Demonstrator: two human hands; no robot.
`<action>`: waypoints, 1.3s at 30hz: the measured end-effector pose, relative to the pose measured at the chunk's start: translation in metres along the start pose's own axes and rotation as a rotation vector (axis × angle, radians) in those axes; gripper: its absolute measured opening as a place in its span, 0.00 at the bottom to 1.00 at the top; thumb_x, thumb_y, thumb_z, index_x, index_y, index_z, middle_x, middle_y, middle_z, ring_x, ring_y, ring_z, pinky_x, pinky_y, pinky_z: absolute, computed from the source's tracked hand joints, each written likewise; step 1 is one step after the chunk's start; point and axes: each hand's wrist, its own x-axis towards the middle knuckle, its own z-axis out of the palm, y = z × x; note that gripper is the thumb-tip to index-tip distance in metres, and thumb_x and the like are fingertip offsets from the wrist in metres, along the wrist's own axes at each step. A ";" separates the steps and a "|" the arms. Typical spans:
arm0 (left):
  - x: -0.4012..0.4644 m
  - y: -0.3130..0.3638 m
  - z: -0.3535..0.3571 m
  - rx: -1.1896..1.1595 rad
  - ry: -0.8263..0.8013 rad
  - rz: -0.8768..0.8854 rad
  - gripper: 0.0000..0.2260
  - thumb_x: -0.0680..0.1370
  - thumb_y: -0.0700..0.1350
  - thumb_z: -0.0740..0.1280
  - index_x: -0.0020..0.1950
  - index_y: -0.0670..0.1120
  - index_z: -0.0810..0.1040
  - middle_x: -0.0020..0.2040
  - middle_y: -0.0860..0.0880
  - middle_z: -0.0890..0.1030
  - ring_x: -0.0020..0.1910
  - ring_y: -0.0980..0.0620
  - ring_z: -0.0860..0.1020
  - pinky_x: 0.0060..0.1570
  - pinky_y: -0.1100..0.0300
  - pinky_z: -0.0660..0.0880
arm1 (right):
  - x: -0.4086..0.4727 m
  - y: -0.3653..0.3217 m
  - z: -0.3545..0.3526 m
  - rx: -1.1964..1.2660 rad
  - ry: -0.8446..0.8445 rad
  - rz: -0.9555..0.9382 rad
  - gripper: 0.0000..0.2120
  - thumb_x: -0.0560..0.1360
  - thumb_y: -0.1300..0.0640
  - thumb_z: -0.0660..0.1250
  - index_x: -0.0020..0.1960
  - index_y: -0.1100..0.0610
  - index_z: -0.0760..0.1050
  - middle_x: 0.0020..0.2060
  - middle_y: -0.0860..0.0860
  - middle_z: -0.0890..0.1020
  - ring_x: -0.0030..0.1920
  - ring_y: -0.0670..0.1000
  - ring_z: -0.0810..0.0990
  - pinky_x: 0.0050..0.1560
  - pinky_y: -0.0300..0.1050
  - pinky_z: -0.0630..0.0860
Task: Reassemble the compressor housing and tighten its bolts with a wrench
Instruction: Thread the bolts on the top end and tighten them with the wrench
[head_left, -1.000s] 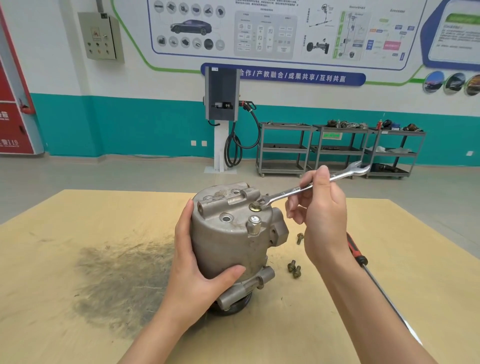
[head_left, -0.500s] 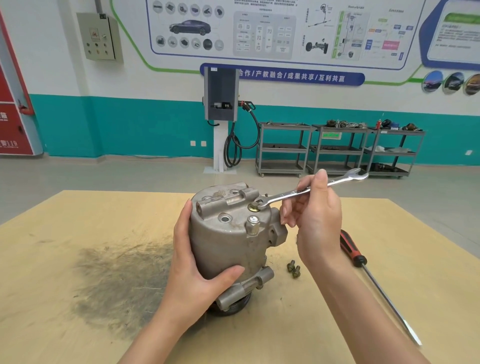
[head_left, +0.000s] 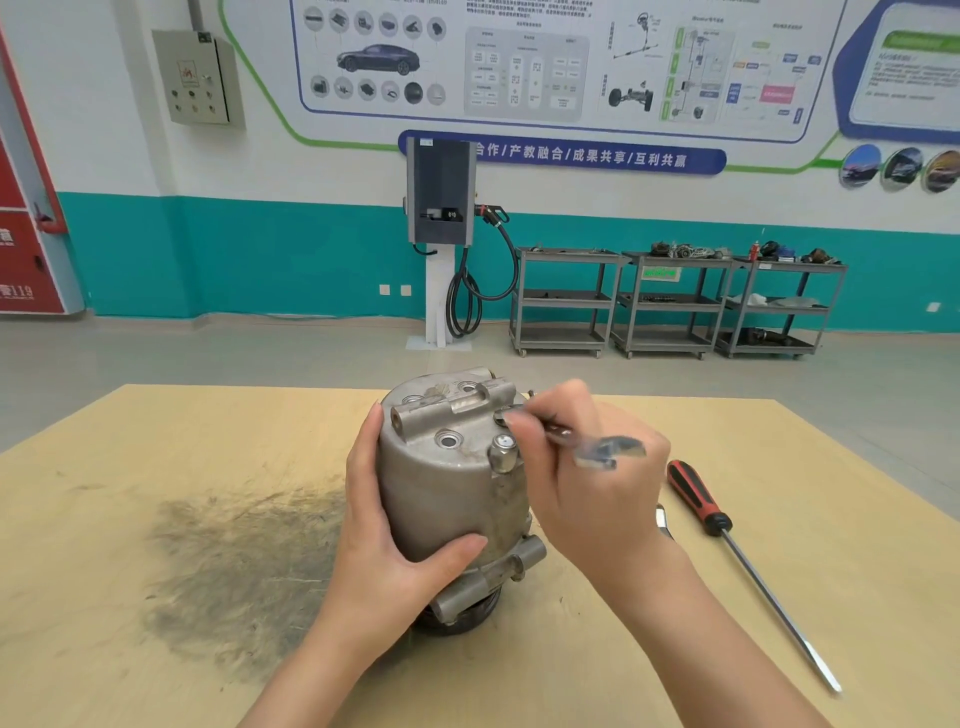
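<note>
A grey metal compressor housing (head_left: 447, 483) stands upright on the wooden table (head_left: 156, 441). My left hand (head_left: 384, 545) grips its left side, thumb across the front. My right hand (head_left: 587, 483) holds a silver wrench (head_left: 597, 447), blurred by motion, whose far end sits on a bolt at the top right edge of the housing. A second bolt (head_left: 503, 451) stands up from the housing's front rim. The wrench's head is mostly hidden behind my fingers.
A red-handled screwdriver (head_left: 727, 540) lies on the table to the right. A small metal piece (head_left: 664, 521) shows just beside my right wrist. A dark grey smear (head_left: 234, 561) covers the table to the left. Tool carts (head_left: 670, 301) and a charger stand by the far wall.
My right hand has swung the wrench's free end from the far right toward me, turning it about the bolt. The loose bolts on the table are now hidden behind my hand.
</note>
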 end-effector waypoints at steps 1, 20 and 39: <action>0.000 0.000 0.000 0.003 0.002 -0.001 0.50 0.60 0.57 0.78 0.73 0.76 0.51 0.74 0.74 0.58 0.74 0.67 0.62 0.67 0.58 0.65 | 0.002 -0.001 -0.001 -0.019 0.006 0.008 0.26 0.84 0.49 0.52 0.36 0.62 0.75 0.24 0.49 0.73 0.21 0.49 0.69 0.21 0.38 0.62; 0.000 0.003 0.000 -0.019 -0.019 -0.035 0.51 0.60 0.57 0.78 0.74 0.76 0.51 0.75 0.70 0.59 0.74 0.64 0.64 0.70 0.52 0.67 | 0.010 0.032 -0.005 0.821 -0.009 1.180 0.19 0.85 0.49 0.50 0.42 0.56 0.70 0.23 0.49 0.73 0.23 0.48 0.71 0.22 0.37 0.65; 0.000 0.002 0.000 -0.005 -0.006 0.000 0.50 0.60 0.59 0.78 0.73 0.76 0.51 0.74 0.73 0.59 0.73 0.67 0.63 0.65 0.60 0.66 | -0.005 0.023 0.009 0.840 0.149 1.154 0.20 0.85 0.50 0.51 0.38 0.56 0.69 0.21 0.48 0.69 0.22 0.45 0.66 0.22 0.35 0.63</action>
